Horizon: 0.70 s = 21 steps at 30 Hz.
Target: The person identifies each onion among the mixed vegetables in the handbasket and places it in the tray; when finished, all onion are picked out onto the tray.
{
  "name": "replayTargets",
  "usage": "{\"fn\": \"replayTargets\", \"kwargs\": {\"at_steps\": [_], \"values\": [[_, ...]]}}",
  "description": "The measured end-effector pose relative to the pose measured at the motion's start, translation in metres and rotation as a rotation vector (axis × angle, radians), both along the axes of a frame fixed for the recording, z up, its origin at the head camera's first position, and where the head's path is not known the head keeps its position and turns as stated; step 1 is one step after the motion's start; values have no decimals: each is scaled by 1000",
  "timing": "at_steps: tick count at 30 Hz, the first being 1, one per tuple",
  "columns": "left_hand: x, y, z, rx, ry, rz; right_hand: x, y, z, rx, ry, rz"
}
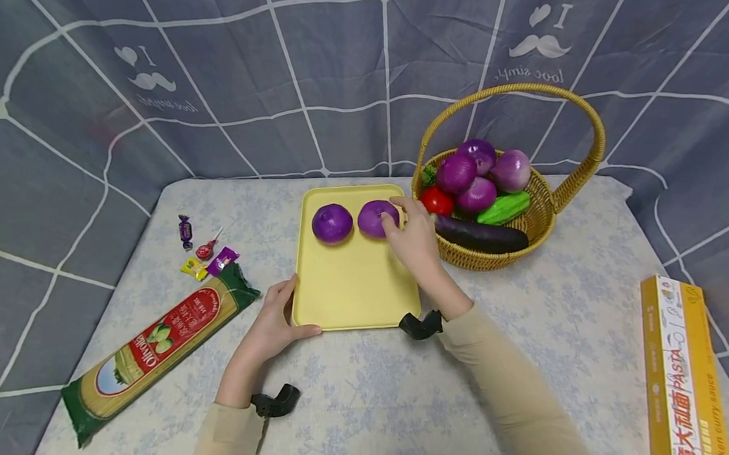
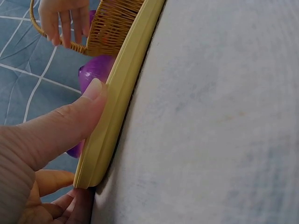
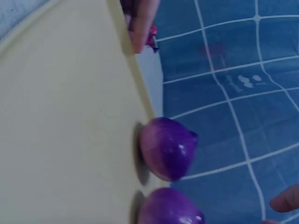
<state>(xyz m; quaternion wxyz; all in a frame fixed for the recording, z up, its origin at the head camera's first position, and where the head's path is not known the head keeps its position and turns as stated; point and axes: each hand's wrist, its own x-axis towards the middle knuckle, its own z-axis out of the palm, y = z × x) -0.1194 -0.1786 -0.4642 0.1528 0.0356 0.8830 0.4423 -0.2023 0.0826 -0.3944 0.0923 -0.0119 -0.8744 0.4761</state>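
A yellow tray (image 1: 356,284) lies on the table with two purple onions at its far end, the left onion (image 1: 332,223) and the right onion (image 1: 375,218). My right hand (image 1: 411,237) hovers just right of the right onion, fingers loosely straight, fingertips at or near its side and holding nothing. My left hand (image 1: 274,324) pinches the tray's near-left corner, thumb (image 2: 74,123) on the rim (image 2: 117,100) and fingers underneath. In the right wrist view both onions (image 3: 168,148) (image 3: 170,209) sit on the tray (image 3: 60,116); only one right fingertip (image 3: 286,201) shows.
A wicker basket (image 1: 544,208) right of the tray holds more purple onions, a tomato, a cucumber and an eggplant. A spaghetti pack (image 1: 151,348) and candies (image 1: 204,256) lie to the left. A yellow pasta box (image 1: 679,367) stands near right. A grey cloth hangs behind.
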Motion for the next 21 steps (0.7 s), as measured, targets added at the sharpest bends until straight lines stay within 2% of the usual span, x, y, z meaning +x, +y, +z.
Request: {"fn": "replayTargets", "kwargs": {"at_steps": [4,9,17,21], "values": [[0,0,0,-8,10,-7,0,17,12,-69,64,-10],[0,0,0,-8,13,-7,-5,40,21,-70,120,-64],[0,0,-1,-2,3,-6,-14,74,29,-74,93,-66],[0,0,-1,3,-1,-2,-19,88,29,-67,67,-101]]}}
